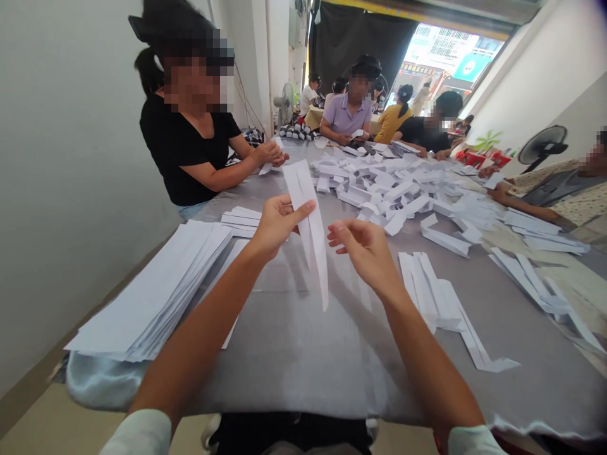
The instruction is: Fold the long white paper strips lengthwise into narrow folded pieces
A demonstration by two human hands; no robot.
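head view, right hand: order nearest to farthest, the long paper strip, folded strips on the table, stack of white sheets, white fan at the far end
From the right hand:
1. long paper strip, just to its left, held by the left hand
2. folded strips, lying to its right
3. stack of white sheets, off to the left
4. white fan, far ahead by the left wall

A long, narrow white paper strip (308, 237), creased lengthwise and tapering to a point, hangs slightly tilted in mid-air

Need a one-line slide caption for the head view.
Head view: left hand holds a folded white paper strip, right hand beside it, over a grey-covered table.
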